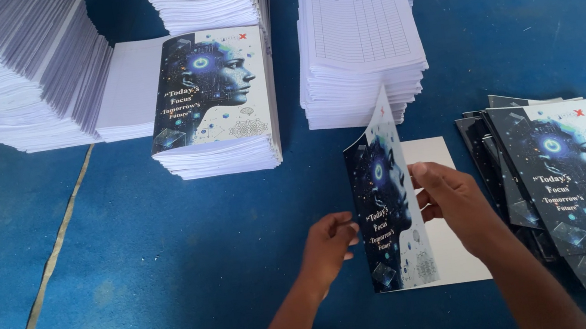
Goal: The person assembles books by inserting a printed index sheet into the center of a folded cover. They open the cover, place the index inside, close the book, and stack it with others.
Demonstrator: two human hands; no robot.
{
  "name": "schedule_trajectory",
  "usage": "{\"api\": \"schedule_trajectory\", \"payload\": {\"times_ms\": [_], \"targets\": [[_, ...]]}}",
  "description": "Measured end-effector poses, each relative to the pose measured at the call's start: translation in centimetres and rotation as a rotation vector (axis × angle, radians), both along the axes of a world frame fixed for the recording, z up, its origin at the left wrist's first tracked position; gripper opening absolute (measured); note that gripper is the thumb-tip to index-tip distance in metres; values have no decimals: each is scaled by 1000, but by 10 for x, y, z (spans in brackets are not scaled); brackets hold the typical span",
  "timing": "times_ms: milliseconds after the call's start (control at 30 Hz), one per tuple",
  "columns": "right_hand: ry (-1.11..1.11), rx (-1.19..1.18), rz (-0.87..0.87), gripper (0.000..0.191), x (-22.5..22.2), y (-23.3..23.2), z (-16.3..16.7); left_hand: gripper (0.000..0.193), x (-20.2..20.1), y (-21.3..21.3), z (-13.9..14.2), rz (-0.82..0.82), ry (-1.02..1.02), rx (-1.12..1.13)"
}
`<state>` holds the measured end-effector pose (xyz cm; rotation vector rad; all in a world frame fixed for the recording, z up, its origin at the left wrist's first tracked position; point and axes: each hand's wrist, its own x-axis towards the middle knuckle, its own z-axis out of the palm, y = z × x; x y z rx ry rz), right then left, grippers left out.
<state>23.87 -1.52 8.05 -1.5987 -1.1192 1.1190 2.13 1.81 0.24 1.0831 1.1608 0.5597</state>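
Glossy printed paper cover (387,205), matt blue cloth floor covering (172,278)

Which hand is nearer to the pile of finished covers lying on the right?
Right. The right hand holds the raised cover just beside the pile of covers; the left hand is on the cover's far side.

Both bare forearms reach in from the lower edge, angled up and toward each other. The left hand (330,246) has its fingers curled and thumb forward in a light pinching grip. The right hand (452,200) sits slightly higher, back turned up, fingers bent leftward in a pinch.
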Motion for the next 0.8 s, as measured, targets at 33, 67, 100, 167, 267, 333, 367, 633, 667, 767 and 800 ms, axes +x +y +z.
{"api": "schedule_trajectory", "payload": {"times_ms": [33, 67, 100, 167, 267, 333, 367, 633, 667, 767, 800], "targets": [[-21, -34, 4, 56, -2, 1, -2, 52, -1, 1, 3, 6, 3, 0], [-43, -68, 7, 55, -4, 1, -3, 52, -2, 2, 7, 22, -6, -5], [-65, -103, 10, 55, -5, 2, -5, 51, -3, 3, 10, 38, -16, -9], [-70, -83, 53, 55, -12, 5, -9, 51, -4, 5, 17, 62, -36, -12], [-192, -96, 68, 57, -20, 6, -12, 51, -7, 9, 25, 92, -57, -2], [-271, -131, 65, 60, -27, 7, -14, 51, -9, 10, 29, 111, -53, 10], [-290, -157, 65, 62, -29, 8, -16, 50, -9, 11, 30, 119, -67, 9], [-449, -292, 128, 83, -39, 14, -39, 45, -12, 15, 30, 168, -105, -10], [-479, -291, 156, 86, -39, 15, -43, 44, -12, 15, 28, 170, -97, -16], [-553, -308, 231, 92, -39, 19, -55, 39, -14, 15, 17, 185, -112, -20], [-575, -317, 253, 94, -38, 20, -59, 38, -14, 17, 13, 196, -140, -11]]}}
